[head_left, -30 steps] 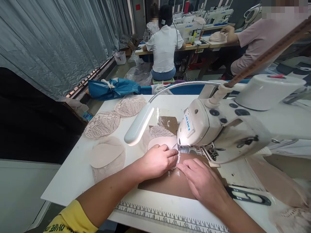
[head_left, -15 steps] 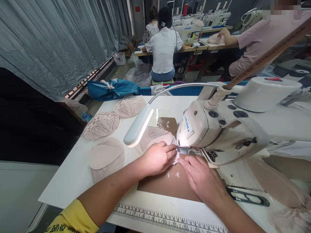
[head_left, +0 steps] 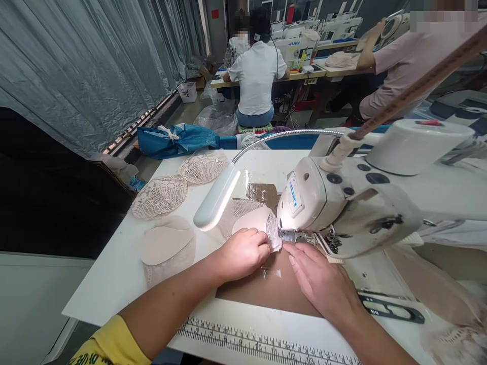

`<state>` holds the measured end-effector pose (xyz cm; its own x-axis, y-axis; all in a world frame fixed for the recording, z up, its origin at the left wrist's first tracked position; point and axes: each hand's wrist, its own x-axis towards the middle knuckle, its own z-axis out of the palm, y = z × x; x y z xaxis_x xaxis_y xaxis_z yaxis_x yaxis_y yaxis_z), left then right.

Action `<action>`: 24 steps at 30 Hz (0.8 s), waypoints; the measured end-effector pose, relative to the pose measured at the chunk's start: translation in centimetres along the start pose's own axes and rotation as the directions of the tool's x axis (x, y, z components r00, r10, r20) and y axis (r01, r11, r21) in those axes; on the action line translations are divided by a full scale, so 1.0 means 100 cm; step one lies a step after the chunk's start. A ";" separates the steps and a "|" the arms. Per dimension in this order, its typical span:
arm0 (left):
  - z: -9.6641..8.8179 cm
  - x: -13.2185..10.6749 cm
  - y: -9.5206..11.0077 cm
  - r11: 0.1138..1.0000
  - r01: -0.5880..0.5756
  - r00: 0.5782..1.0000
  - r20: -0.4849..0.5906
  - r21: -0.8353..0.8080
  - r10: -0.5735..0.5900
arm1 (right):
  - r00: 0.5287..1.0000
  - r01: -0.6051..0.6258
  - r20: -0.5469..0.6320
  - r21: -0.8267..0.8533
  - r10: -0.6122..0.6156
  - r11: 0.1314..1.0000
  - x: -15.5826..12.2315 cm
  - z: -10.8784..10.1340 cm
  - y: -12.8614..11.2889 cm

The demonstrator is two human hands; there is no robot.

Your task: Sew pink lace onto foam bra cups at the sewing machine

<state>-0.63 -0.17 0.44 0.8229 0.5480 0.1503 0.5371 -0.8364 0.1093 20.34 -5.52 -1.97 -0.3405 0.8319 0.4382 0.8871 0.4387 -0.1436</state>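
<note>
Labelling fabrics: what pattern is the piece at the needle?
Pale pink openwork lace piece, head view.

"JUKI" on sewing machine [head_left: 342,203] head; ruler [head_left: 262,342] nos. unreadable.

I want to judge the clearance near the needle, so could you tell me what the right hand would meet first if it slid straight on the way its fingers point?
Probably the lace piece at the sewing machine foot; the right hand points there.

Grey pleated curtains [head_left: 95,61] fill the upper left; rows of wooden sewing tables [head_left: 266,77] with seated workers [head_left: 256,71] occupy the upper centre and right.
</note>
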 end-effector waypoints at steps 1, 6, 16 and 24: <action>0.002 0.001 0.000 1.000 0.018 1.000 -0.007 0.003 -0.018 | 1.000 0.000 -0.003 0.002 0.000 1.000 0.000 0.000 0.000; 0.004 0.002 0.003 0.995 0.026 0.997 -0.072 -0.091 -0.033 | 0.996 0.049 -0.077 -0.031 -0.052 0.998 0.006 0.002 -0.007; -0.001 0.002 0.002 0.989 -0.043 0.998 -0.058 -0.141 0.035 | 0.990 0.123 -0.071 -0.014 -0.124 0.992 0.012 0.001 -0.009; -0.003 -0.003 0.003 0.989 -0.144 0.989 0.021 0.021 0.143 | 0.974 0.226 -0.013 -0.008 -0.226 0.974 0.003 -0.003 -0.002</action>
<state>-0.79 -0.54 0.71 0.8951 0.4221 0.1436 0.4169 -0.9066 0.0661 20.16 -5.51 -1.53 -0.5278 0.7071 0.4706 0.7900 0.6122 -0.0338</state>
